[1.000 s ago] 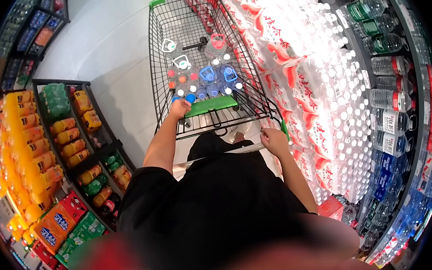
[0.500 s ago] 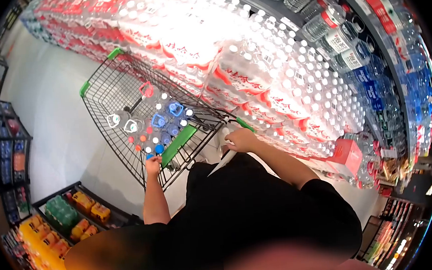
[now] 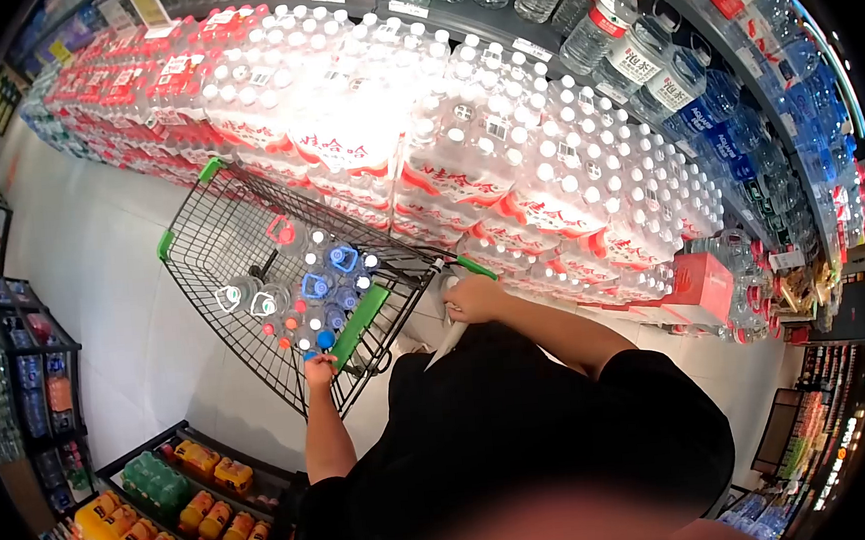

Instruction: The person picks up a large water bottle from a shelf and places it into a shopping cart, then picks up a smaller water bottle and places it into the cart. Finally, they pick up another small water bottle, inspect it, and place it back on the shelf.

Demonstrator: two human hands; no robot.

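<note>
Torso in a black top fills the bottom of the view; both arms reach forward to the cart (image 3: pixel 210 217).

- Left hand (image 3: pixel 320 368): at the cart's near left corner, fingers curled against the wire rim, just beside a blue cap (image 3: pixel 325 338). I cannot tell whether it grips the rim, the bottle, or only rests there.
- Right hand (image 3: pixel 475 297): clamped round the handle bar (image 3: pixel 454 337) at the cart's near right end.
- Inside the cart: bottles (image 3: pixel 305 284) standing upright, packed toward the near end behind the green flap (image 3: pixel 361 322); the far end is bare wire.
- Right of and beyond the cart: shrink-wrapped water packs (image 3: pixel 465 167), stacked close against its side. Above them, a shelf (image 3: pixel 638 50) of single large bottles.
- Left of the cart: pale floor (image 3: pixel 105 323), then a drinks rack (image 3: pixel 193 502) near the left elbow.

Change over the last second: the cart sat straight ahead and now lies slanted to the left, and the water packs have swung from the right edge to the upper middle. Both hands hold the same spots on the cart and the load looks unshifted, so I judge this a turn toward the packs, not a change of hold.
</note>
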